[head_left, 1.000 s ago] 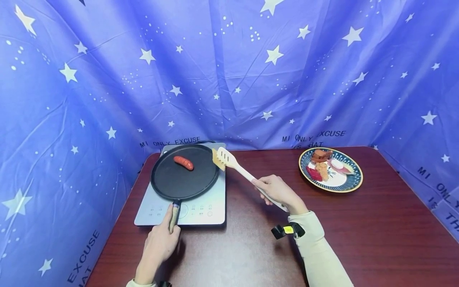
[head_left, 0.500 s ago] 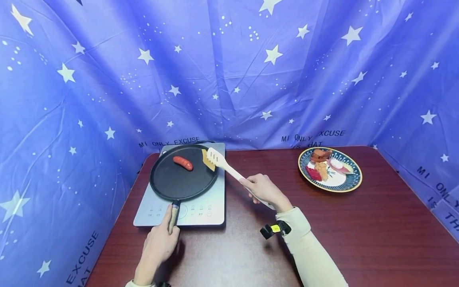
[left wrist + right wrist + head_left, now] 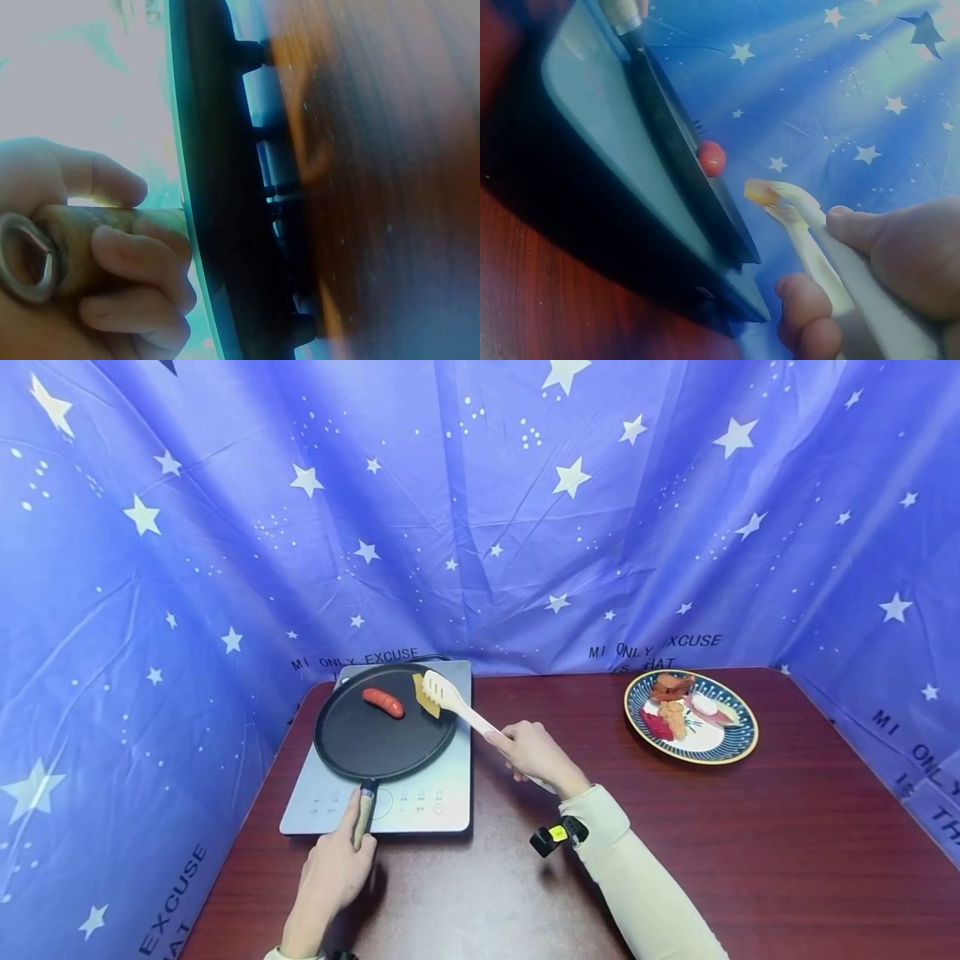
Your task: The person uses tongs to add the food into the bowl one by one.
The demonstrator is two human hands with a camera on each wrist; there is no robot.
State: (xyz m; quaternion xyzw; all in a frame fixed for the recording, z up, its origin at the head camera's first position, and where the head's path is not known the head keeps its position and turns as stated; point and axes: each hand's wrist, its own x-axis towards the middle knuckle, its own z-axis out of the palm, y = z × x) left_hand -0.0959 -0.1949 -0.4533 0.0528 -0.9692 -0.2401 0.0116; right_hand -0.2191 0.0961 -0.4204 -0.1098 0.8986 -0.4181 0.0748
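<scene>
Behind everything hangs a blue curtain (image 3: 480, 527) with white stars; in front of it is a brown table (image 3: 480, 893), and its back edge is close to the cloth; on the left part of the table sits a flat silver cooker (image 3: 450, 777), with a round black pan (image 3: 375, 743) on top; the pan's far rim is near the cooker's back edge, and small marks show along the cooker's front; well off to the right, near the table's back edge, is a blue and white plate (image 3: 742, 747) with bits of food on it; a wide stretch of brown wood lies between cooker and plate; the left hand (image 3: 337, 868) has its fingers wrapped round the pan's handle (image 3: 365, 814); the right hand (image 3: 543, 756) squeezes pale tongs (image 3: 461, 703), thumb on one arm and fingers on the other; a red sausage (image 3: 383, 702) lies in the pan, well inside the rim; the tongs' tips pinch a small yellow piece (image 3: 426, 696), up above the right part of the pan, with a gap between it and the sausage.
</scene>
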